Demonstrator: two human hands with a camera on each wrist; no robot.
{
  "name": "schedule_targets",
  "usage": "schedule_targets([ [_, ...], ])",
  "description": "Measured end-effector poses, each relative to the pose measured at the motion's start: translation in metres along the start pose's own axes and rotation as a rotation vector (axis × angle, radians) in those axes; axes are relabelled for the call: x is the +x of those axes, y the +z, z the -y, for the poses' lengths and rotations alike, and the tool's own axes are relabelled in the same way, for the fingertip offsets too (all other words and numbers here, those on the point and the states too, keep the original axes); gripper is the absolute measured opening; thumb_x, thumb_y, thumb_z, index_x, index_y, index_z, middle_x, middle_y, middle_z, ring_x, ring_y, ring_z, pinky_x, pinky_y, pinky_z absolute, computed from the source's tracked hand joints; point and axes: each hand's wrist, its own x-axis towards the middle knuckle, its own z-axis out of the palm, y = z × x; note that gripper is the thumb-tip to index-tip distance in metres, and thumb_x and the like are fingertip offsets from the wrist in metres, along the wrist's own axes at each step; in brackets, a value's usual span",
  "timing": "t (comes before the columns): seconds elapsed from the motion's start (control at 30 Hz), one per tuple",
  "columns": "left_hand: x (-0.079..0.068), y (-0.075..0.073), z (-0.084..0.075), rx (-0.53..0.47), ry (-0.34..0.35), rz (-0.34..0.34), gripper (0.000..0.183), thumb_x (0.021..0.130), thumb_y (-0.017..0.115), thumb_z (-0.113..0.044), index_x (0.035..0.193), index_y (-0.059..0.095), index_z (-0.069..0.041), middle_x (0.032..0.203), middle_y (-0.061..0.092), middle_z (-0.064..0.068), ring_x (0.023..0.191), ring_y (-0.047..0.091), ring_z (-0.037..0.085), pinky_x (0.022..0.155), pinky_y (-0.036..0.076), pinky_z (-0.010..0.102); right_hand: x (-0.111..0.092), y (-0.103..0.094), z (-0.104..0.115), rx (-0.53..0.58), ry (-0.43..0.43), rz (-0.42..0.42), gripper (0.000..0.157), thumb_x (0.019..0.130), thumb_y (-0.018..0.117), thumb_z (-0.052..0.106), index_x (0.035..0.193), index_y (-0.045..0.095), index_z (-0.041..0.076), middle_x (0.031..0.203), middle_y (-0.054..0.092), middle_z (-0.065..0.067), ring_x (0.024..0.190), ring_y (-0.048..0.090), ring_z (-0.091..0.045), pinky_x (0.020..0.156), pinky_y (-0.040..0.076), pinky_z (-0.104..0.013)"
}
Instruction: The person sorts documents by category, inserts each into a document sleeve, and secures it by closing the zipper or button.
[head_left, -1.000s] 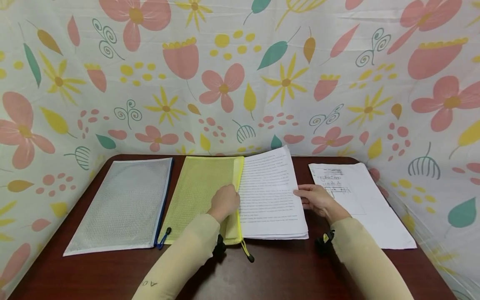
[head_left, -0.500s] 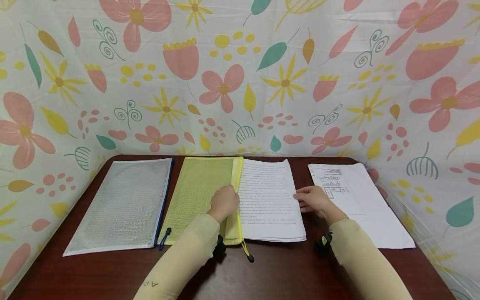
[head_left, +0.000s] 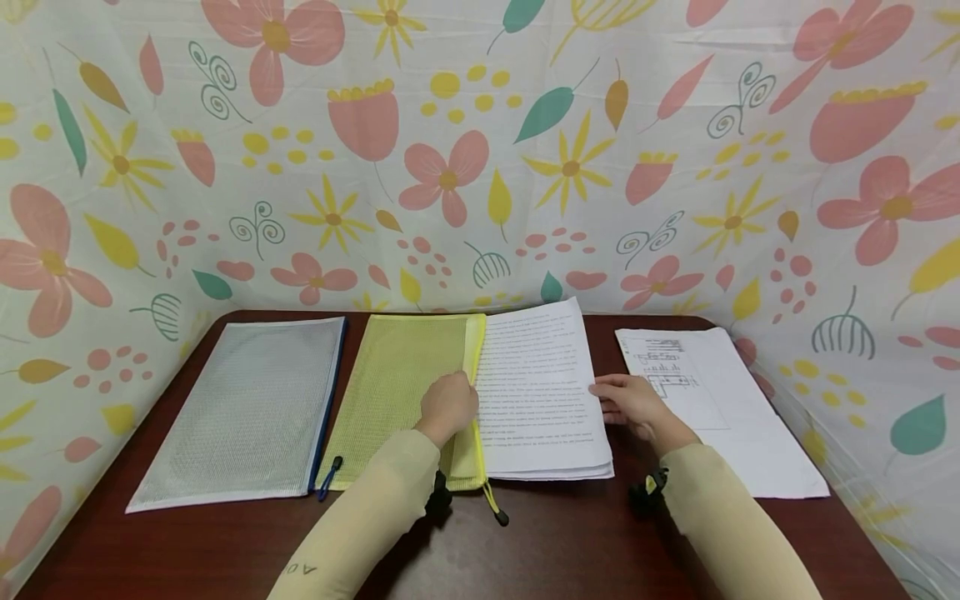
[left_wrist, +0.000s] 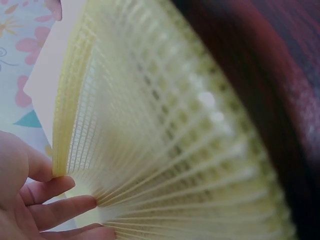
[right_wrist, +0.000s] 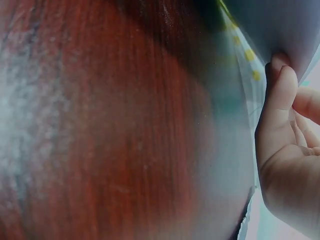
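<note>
In the middle of the table lies a yellow mesh zipper pouch (head_left: 397, 367), its opening facing right. My left hand (head_left: 450, 404) grips the pouch's edge at the opening; the left wrist view shows the mesh (left_wrist: 200, 150) bunched and lifted by the fingers. A stack of printed paper (head_left: 532, 383) has its left side at the pouch's opening, the part inside hidden. My right hand (head_left: 633, 404) pinches the stack's right edge between thumb and fingers. The far end of the stack tilts up. In the right wrist view the sheets (right_wrist: 280, 25) rise above the thumb.
A white mesh pouch (head_left: 247, 408) with a blue zipper lies at the left. Another paper stack (head_left: 727, 417), with a printed diagram on top, lies at the right. A floral cloth (head_left: 480, 150) hangs behind the dark wooden table (head_left: 555, 550).
My right hand lowers the printed stack's far edge flat, then tilts it up again. The left hand stays in place on the yellow pouch.
</note>
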Motion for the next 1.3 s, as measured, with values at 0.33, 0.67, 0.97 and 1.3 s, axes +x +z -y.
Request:
schedule_targets([
  [0.33,-0.002,-0.001,-0.002,-0.005,0.003,-0.008,0.025,0.097,0.041,-0.015,0.078,0.053,-0.006,0.064,0.045,0.004,0.053,0.040,0.015,0.043,0.032,0.027,0.001,0.002,0.001,0.024,-0.022,0.008,0.053,0.092,0.061,0.018,0.134,0.043,-0.008,0.080,0.067,0.004,0.069,0.066,-0.008,0.061,0.055,-0.025],
  [0.67,0.001,0.001,-0.004,-0.037,0.014,0.016,0.025,0.096,0.040,-0.013,0.074,0.052,-0.007,0.063,0.043,0.003,0.051,0.039,0.015,0.041,0.030,0.025,0.004,0.009,0.002,0.014,-0.035,0.014,0.052,0.091,0.062,0.018,0.133,0.045,-0.008,0.080,0.068,0.002,0.068,0.066,-0.009,0.061,0.055,-0.026],
  [0.97,0.000,-0.001,-0.004,-0.048,0.005,0.006,0.028,0.097,0.040,-0.013,0.070,0.049,-0.008,0.059,0.040,0.001,0.047,0.036,0.013,0.038,0.026,0.023,0.004,0.015,0.004,0.046,-0.046,0.024,0.051,0.092,0.061,0.016,0.132,0.044,-0.010,0.076,0.067,0.004,0.066,0.065,-0.007,0.060,0.055,-0.025],
  [1.3,0.000,-0.002,-0.005,-0.059,0.011,-0.022,0.025,0.096,0.041,-0.013,0.075,0.052,-0.006,0.061,0.043,0.002,0.049,0.038,0.014,0.040,0.029,0.024,0.007,0.021,0.007,0.062,-0.020,0.015,0.048,0.091,0.061,0.015,0.131,0.046,-0.008,0.078,0.068,0.002,0.066,0.066,-0.009,0.059,0.055,-0.026],
])
